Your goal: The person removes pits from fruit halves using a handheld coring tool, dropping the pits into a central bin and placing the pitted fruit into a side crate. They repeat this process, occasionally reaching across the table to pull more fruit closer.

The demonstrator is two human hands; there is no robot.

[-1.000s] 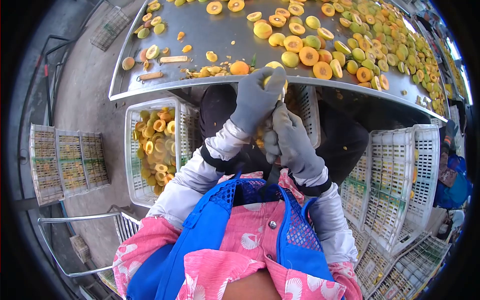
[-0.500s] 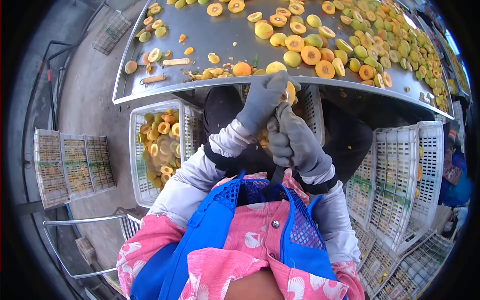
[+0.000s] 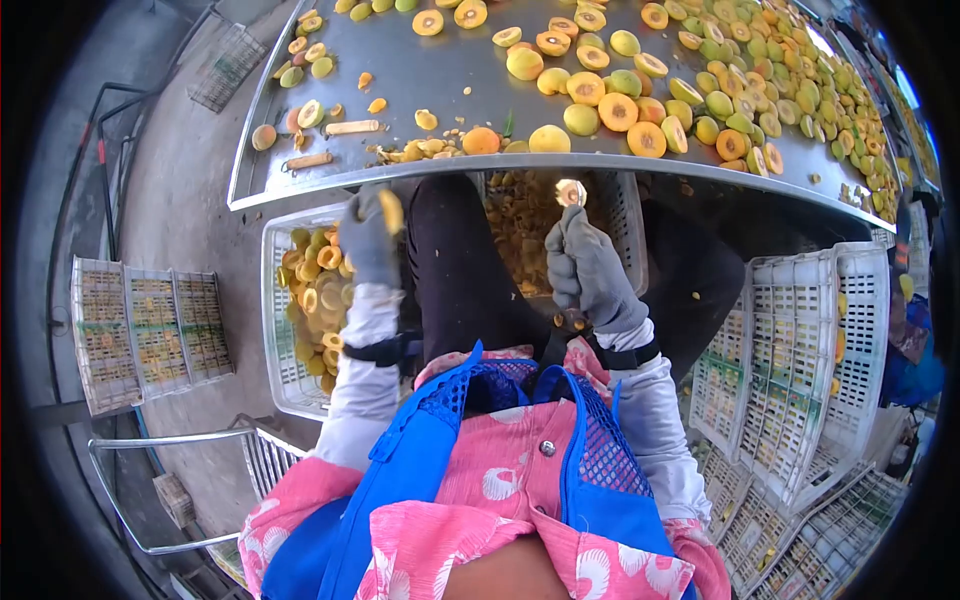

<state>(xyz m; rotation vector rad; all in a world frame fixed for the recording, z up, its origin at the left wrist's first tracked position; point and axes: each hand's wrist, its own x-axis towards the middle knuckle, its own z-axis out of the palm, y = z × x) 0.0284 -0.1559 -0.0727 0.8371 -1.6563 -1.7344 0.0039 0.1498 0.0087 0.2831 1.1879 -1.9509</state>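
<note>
My left hand [image 3: 372, 245], in a grey glove and blurred by motion, is closed on a yellow peach half [image 3: 391, 211]. It hovers over the inner side of a white crate [image 3: 272, 330] filled with pitted peach halves [image 3: 318, 295]. In front of my lap, my right hand [image 3: 595, 268], also gloved in grey, is closed around a small pitting tool [image 3: 570, 192]. Only its bright tip with a brownish middle shows above the fingers; the handle is hidden in the fist. Below that tip stands another crate [image 3: 628, 225] with brownish scraps inside, between my legs.
The metal table [image 3: 400, 75] has a raised front edge and carries many whole and halved peaches [image 3: 617, 112]. Two wooden-handled tools [image 3: 308, 160] lie at its left. White crates stand at right [image 3: 790, 350] and left [image 3: 150, 335], near a metal-framed chair [image 3: 170, 440].
My left hand has moved left and down from the right hand, carrying the peach half to the crate. My right hand stays near its place, its tool tip now exposed.
</note>
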